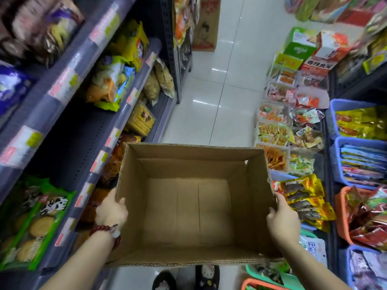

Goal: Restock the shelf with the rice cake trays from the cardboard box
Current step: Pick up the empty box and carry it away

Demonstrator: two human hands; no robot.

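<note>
An open brown cardboard box [188, 208] is held up in front of me over the aisle floor, and nothing lies inside it. My left hand [112, 210] grips its left wall, with a red bead bracelet on the wrist. My right hand [282, 218] grips the right wall. Trays of yellow rice cakes [140, 120] lie on a low shelf at the left, beyond the box. The grey shelf unit [88, 114] runs along the whole left side.
The left shelves hold snack bags and green biscuit packs [35, 222]. At the right stand blue and orange baskets [360, 141] and trays of packaged snacks. A white tiled aisle [211, 97] runs ahead, with a cardboard box [206, 26] at its far end. My slippers [207, 277] show below the box.
</note>
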